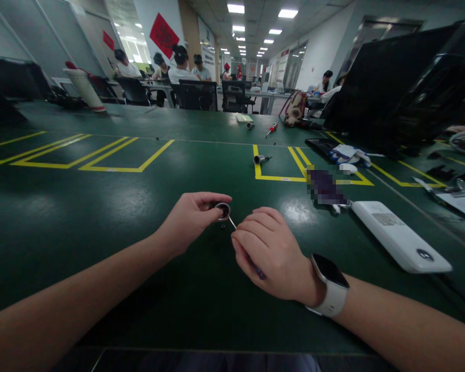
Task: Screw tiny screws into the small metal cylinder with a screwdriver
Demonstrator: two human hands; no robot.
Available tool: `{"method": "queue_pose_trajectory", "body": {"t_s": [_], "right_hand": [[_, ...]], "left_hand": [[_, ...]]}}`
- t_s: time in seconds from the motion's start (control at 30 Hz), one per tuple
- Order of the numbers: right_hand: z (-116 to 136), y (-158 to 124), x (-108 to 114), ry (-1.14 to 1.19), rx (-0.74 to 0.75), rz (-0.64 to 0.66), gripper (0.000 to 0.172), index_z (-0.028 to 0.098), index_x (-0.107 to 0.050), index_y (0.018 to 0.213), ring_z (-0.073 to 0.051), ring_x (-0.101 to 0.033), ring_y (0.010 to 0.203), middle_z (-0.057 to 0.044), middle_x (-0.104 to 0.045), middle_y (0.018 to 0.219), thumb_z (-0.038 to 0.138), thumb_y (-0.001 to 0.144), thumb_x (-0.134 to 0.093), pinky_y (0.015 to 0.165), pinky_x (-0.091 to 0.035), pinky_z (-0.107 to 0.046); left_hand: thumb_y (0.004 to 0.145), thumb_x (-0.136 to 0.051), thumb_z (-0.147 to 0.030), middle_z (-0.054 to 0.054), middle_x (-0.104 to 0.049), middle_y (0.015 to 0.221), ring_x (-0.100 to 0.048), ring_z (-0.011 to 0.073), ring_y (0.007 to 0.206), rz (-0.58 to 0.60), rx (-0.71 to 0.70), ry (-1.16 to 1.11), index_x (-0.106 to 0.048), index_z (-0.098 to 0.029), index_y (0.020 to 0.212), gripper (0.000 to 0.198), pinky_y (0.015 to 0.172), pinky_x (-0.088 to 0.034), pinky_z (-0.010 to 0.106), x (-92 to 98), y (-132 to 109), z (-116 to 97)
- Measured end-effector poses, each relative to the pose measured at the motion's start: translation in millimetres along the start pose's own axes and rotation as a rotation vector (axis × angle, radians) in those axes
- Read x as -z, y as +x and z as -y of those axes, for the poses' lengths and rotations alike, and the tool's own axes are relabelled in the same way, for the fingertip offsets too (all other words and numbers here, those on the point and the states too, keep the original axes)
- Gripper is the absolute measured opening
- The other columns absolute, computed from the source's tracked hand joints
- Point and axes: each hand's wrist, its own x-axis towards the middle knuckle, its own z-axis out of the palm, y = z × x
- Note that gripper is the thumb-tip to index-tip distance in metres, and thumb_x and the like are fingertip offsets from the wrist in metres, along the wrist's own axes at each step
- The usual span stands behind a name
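Observation:
My left hand (191, 217) pinches a small round metal part (222, 211) between thumb and fingers, just above the green table (101, 217). My right hand (269, 253), with a white smartwatch (330, 284) on its wrist, is closed around a thin screwdriver (233, 223). The screwdriver's metal tip points up-left into the round part, and its dark handle end shows below my fingers. Both hands meet near the table's middle.
A white power bank (401, 237) lies right of my hands, with a blurred dark object (325, 187) behind it. A small metal piece (260, 159) and a red screwdriver (271, 129) lie farther back, white gloves (349, 154) at right. Black monitors (403, 82) stand at right; seated people at the back.

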Motion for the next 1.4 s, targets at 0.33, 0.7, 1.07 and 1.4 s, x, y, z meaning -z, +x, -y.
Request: {"method": "queue_pose_trajectory", "body": {"t_s": [0.33,0.7,1.07,1.4], "right_hand": [[-2.3,-2.0,-0.3,0.016,0.009,-0.02,0.017,0.013,-0.061,0.081,-0.019,-0.058,0.078,-0.008,-0.067,0.077,0.014,0.086,-0.046,0.081,-0.044,-0.039],[-1.3,-1.8,2.9,0.209,-0.048,-0.092,0.014,0.013,-0.062,0.08,-0.018,-0.059,0.078,-0.007,-0.067,0.078,0.012,0.083,-0.048,0.084,-0.044,-0.039],[-29.6,-0.5,-16.3,1.006,-0.922,0.011,0.022,0.017,-0.063,0.074,-0.016,-0.061,0.073,-0.002,-0.065,0.071,0.036,0.083,-0.056,0.075,-0.046,-0.034],[-23.2,5.3,-7.8,0.782,-0.903,0.116,0.022,0.016,-0.064,0.069,-0.014,-0.059,0.068,-0.002,-0.065,0.07,0.028,0.083,-0.052,0.065,-0.044,-0.029]], "left_hand": [[0.064,-0.063,-0.012,0.005,-0.074,0.081,-0.068,0.0186,0.08,-0.017,0.041,-0.016,-0.071,-0.013,0.09,0.027,0.08,-0.053,0.032,-1.6,-0.1,-2.3],[0.067,-0.063,-0.011,0.007,-0.072,0.086,-0.067,0.0184,0.079,-0.031,0.049,-0.01,-0.069,-0.011,0.09,0.024,0.078,-0.054,0.031,-2.1,1.3,-3.5],[0.07,-0.059,0.003,0.005,-0.065,0.083,-0.064,0.0131,0.073,-0.193,0.13,-0.226,-0.062,-0.009,0.09,0.024,0.081,-0.054,0.028,9.4,12.1,-13.7],[0.07,-0.06,0.003,0.006,-0.065,0.083,-0.065,0.0139,0.073,-0.145,0.133,-0.281,-0.058,-0.01,0.083,0.019,0.079,-0.054,0.03,10.1,14.8,-8.5]]}}
